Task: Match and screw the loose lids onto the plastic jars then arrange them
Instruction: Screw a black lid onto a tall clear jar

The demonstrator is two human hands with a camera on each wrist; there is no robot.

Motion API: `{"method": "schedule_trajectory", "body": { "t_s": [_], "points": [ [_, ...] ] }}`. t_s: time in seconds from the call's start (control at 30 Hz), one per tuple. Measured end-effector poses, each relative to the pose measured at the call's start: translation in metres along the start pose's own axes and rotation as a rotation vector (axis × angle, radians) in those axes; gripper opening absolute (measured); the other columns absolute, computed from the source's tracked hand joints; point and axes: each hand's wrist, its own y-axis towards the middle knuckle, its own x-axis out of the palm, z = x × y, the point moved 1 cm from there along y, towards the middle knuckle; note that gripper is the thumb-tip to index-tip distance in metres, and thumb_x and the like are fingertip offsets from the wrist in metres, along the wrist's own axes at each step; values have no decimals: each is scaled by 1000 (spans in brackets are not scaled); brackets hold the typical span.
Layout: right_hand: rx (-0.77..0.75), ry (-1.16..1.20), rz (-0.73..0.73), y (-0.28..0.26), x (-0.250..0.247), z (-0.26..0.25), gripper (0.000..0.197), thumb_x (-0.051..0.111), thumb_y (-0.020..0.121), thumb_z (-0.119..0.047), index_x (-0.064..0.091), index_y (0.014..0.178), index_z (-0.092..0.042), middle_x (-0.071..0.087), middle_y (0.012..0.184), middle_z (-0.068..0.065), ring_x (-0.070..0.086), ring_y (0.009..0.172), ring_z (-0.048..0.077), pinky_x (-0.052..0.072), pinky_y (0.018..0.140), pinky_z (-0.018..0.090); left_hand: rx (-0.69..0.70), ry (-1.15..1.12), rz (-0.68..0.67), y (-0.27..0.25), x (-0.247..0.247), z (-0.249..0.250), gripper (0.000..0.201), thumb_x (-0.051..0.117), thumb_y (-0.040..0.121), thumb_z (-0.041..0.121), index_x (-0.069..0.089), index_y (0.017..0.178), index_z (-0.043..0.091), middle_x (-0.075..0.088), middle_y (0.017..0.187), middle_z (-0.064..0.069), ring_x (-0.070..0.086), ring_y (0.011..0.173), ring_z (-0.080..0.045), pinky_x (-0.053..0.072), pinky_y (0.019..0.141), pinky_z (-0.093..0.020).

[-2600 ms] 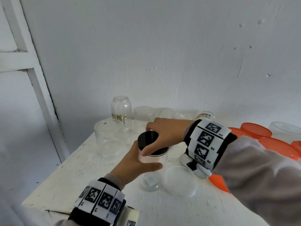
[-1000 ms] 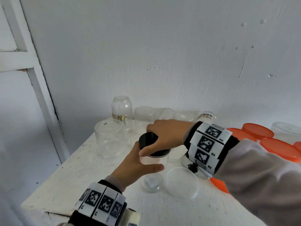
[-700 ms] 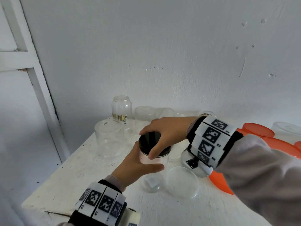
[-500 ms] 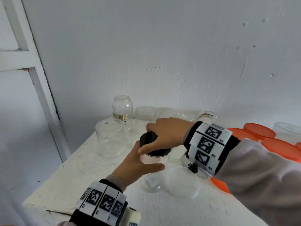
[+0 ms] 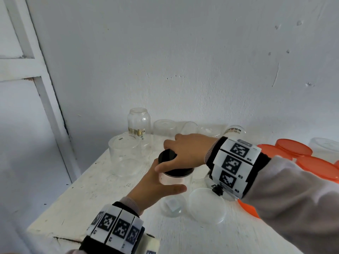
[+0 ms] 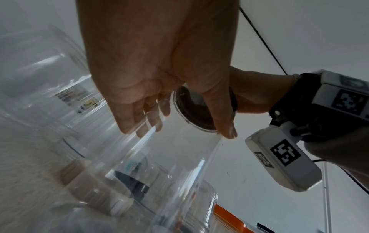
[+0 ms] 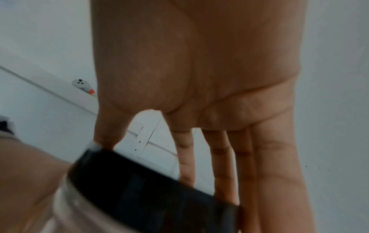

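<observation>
Right hand (image 5: 185, 153) grasps the black lid (image 5: 170, 162) from above at frame centre, directly atop the upright clear jar (image 5: 174, 178); left hand (image 5: 156, 187) wraps the jar's side just below, nearer the camera.

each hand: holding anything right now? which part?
Left hand grips the clear plastic jar round its side wall. Right hand grips the round black screw lid by its rim, on the jar's mouth.
</observation>
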Motion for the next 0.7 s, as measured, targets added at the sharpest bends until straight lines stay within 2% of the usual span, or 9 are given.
{"method": "schedule_trajectory", "body": {
  "t_s": [0.1, 0.17, 0.23, 0.33, 0.4, 0.47, 0.57, 0.63, 0.7],
  "points": [
    [-57, 114, -132, -3, -5, 5, 76, 58, 77, -68, 29, 141, -39, 41, 129, -6, 47, 112, 19, 45, 91, 37, -7, 18, 11, 0, 0, 1, 78, 88, 64, 28, 40, 122, 48, 54, 116, 32, 50, 103, 20, 42, 74, -4],
    [-110, 161, -188, -6, -10, 8, 77, 68, 76, -54, 27, 141, -45, 37, 130, -10, 42, 119, 17, 43, 98, 41, -12, 22, 16, -1, 0, 1, 74, 87, 64, 28, 39, 115, 51, 55, 111, 33, 51, 97, 22, 44, 69, -2],
    [-120, 180, -176, -7, -11, 9, 75, 69, 76, -54, 29, 139, -45, 37, 127, -12, 43, 118, 16, 44, 98, 40, -16, 29, 19, -2, 0, 2, 73, 87, 64, 29, 38, 114, 52, 54, 115, 30, 52, 99, 19, 45, 69, -4],
    [-67, 134, -138, -6, -6, 7, 75, 59, 76, -68, 31, 139, -39, 40, 124, -8, 48, 109, 18, 46, 89, 37, -14, 21, 14, -2, 0, 3, 78, 87, 65, 29, 37, 123, 49, 54, 121, 25, 51, 105, 14, 42, 80, -10],
    [-22, 69, -105, -4, -1, 3, 78, 50, 76, -76, 31, 138, -34, 40, 119, -4, 49, 100, 20, 45, 81, 35, -2, 8, 9, -2, 0, 3, 80, 87, 64, 28, 38, 126, 45, 54, 123, 24, 50, 106, 16, 39, 84, -12],
    [-5, 47, -79, -4, 1, 2, 80, 45, 76, -79, 32, 138, -31, 40, 116, -3, 47, 96, 20, 44, 77, 33, 1, 2, 7, -3, 1, 4, 79, 87, 65, 25, 39, 125, 45, 54, 123, 25, 49, 107, 18, 39, 84, -11],
    [-49, 116, -104, -5, -3, 7, 80, 57, 75, -72, 30, 141, -35, 42, 125, -5, 47, 107, 17, 45, 87, 35, 0, 14, 13, -2, 1, 4, 78, 86, 66, 24, 38, 123, 47, 54, 123, 25, 50, 105, 17, 41, 81, -10],
    [-104, 169, -137, -7, -7, 11, 81, 67, 75, -59, 28, 143, -40, 39, 127, -10, 43, 114, 15, 44, 95, 36, -13, 19, 24, -3, 1, 5, 74, 86, 66, 26, 38, 117, 50, 53, 119, 26, 51, 104, 16, 42, 75, -7],
    [-136, 193, -137, -8, -9, 13, 79, 70, 75, -54, 30, 142, -42, 38, 125, -12, 42, 116, 13, 44, 96, 35, -19, 23, 28, -3, 1, 4, 73, 86, 66, 27, 37, 114, 51, 53, 119, 26, 51, 105, 12, 41, 75, -7]
  ]
}}
